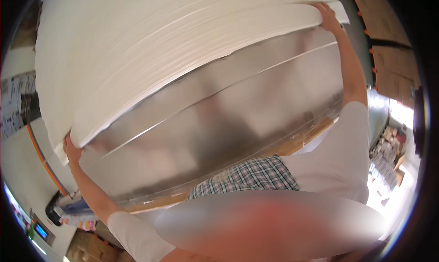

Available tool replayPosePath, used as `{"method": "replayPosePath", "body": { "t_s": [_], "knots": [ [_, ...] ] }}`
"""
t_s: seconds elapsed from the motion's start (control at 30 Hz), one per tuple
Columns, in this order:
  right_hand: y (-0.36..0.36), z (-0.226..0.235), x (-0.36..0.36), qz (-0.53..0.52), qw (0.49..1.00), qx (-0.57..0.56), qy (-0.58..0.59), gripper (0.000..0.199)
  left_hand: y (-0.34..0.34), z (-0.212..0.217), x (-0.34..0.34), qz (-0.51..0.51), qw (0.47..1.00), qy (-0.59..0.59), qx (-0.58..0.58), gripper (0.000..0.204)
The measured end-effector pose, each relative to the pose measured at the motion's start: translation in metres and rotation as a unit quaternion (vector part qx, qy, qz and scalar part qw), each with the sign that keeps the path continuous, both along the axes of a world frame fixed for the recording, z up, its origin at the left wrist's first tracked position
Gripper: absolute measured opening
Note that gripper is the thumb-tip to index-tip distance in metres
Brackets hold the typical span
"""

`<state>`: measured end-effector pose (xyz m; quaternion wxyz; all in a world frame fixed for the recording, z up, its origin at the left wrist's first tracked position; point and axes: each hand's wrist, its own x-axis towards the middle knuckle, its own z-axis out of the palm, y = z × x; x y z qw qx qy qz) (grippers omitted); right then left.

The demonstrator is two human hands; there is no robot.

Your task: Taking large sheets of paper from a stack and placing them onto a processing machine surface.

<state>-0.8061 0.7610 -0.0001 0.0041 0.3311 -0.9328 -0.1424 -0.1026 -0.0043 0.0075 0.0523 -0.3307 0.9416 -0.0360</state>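
A wide layered sheet of soft white material (173, 47), perhaps fabric or wadding, spreads over a shiny metal tabletop (256, 102). Its near edge is folded or rolled into a thick curved band. My left hand (72, 150) grips the left end of this band, fingers partly hidden behind it. Far off at the upper right, my right hand (327, 18) holds the other end, with its fingertips over the top. Both arms are stretched wide. A thin bright line crosses the metal between the band and my body.
A wooden strip (315, 136) runs along the table's near edge, close to my checked cloth (247, 175). Cardboard boxes (382, 17) are stacked beyond the right side. An orange stripe (45, 159) lies on the left, and stacked bundles (386, 166) stand at the lower right.
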Motion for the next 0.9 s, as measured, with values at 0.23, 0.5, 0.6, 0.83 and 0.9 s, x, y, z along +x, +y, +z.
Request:
{"method": "replayPosePath", "body": {
  "t_s": [0.23,0.5,0.6,0.83,0.9],
  "knots": [
    [0.051,0.015,-0.028,0.048,0.991,-0.08,0.101,0.073,0.002,0.001,-0.005,-0.018,0.998,0.059,-0.016,0.074],
    [0.075,0.106,-0.012,0.088,0.97,-0.162,0.159,0.062,0.001,0.075,0.032,0.003,0.982,0.168,-0.088,0.068],
    [0.096,0.123,0.02,0.082,0.967,-0.176,0.167,0.065,0.018,0.112,0.06,-0.015,0.977,0.176,-0.118,0.069],
    [0.15,0.096,0.124,0.066,0.979,-0.142,0.128,0.058,0.091,0.106,0.146,-0.03,0.977,0.17,-0.123,0.057],
    [0.161,0.081,0.16,0.026,0.983,-0.161,0.082,0.054,0.125,0.088,0.162,-0.004,0.984,0.142,-0.111,0.055]
  ]
}}
